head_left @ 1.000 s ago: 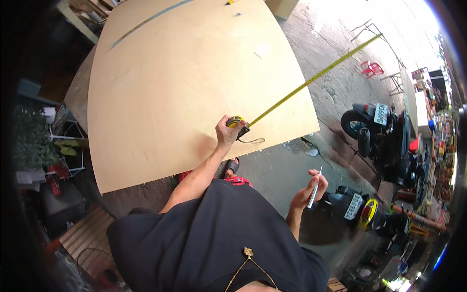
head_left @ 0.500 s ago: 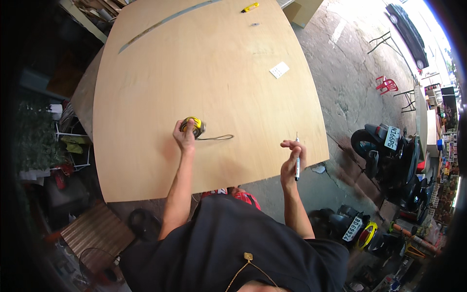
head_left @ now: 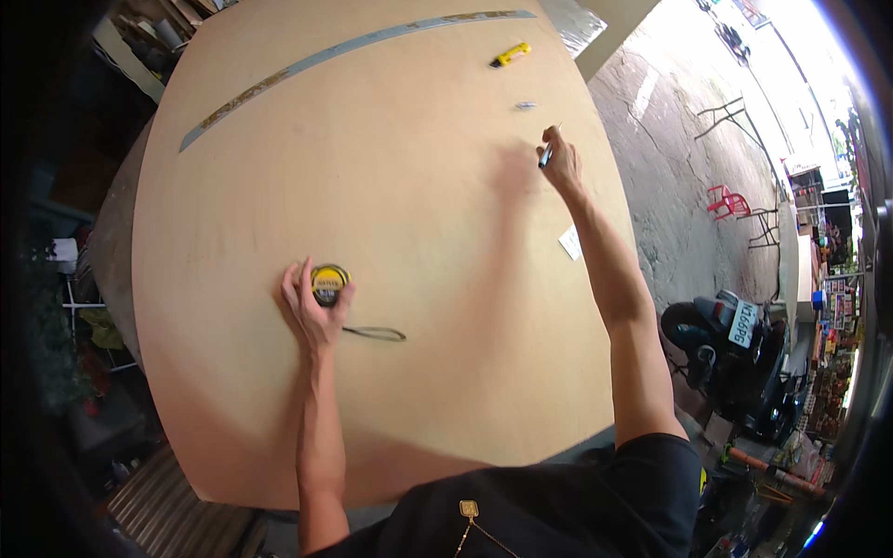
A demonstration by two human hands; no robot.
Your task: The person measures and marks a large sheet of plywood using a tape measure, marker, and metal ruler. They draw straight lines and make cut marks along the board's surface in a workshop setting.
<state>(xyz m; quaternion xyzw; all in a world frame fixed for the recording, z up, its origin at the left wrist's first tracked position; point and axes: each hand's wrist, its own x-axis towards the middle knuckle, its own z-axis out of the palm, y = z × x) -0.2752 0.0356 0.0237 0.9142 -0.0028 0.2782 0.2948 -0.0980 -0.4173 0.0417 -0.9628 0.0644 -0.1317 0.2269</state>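
Observation:
On the large plywood sheet (head_left: 279,195), my left hand (head_left: 314,307) has its thumb and fingers around a yellow and black tape measure (head_left: 329,285). The tape measure's dark wrist strap (head_left: 377,333) trails to its right. My right hand (head_left: 562,167) reaches over the far right part of the sheet, closed on a slim marker pen (head_left: 545,156). Just beyond that hand lies a small whitish object (head_left: 526,106), too small to make out. A yellow utility knife (head_left: 511,55) rests farther back. Beside my right forearm, a white slip of paper (head_left: 570,243) is partly covered.
A long metal ruler (head_left: 326,53) with rusty patches lies across the sheet's far side. Right of the sheet is concrete floor (head_left: 642,177), with a parked motorbike (head_left: 730,358) and a red stool (head_left: 728,202). A corrugated panel (head_left: 177,507) sits at the lower left.
My right hand has swung forward across the sheet with the marker pen, from the near right edge toward the small whitish object. My left hand now rests lower around the tape measure. The view has shifted forward.

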